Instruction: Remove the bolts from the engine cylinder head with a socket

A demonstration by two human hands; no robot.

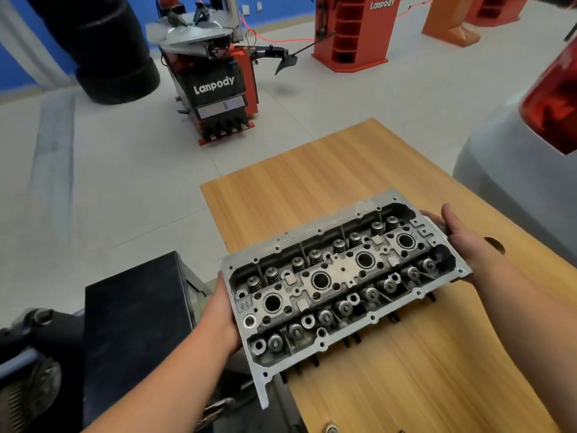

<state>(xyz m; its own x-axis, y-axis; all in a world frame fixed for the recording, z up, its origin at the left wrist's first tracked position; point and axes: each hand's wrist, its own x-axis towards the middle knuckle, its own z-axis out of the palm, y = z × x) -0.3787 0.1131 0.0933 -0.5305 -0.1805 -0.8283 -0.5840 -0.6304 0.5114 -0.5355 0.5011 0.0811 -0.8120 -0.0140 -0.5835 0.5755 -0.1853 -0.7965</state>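
Observation:
A grey aluminium cylinder head (340, 273) with two rows of valve springs and several round bores is held over the wooden table (421, 370), its near-left corner overhanging the table's left edge. My left hand (223, 314) grips its left end from the side. At its far right end my right hand (462, 235) grips it, thumb on top and fingers hidden behind the casting. Dark studs stick out beneath its near edge. No socket is in view.
A black box (134, 323) stands just left of the table, with dark machine parts (34, 354) beside it. A red Lanpody tyre changer (215, 73) and a red stand (356, 32) are on the floor beyond. A grey car's rear (515, 170) sits right of the table.

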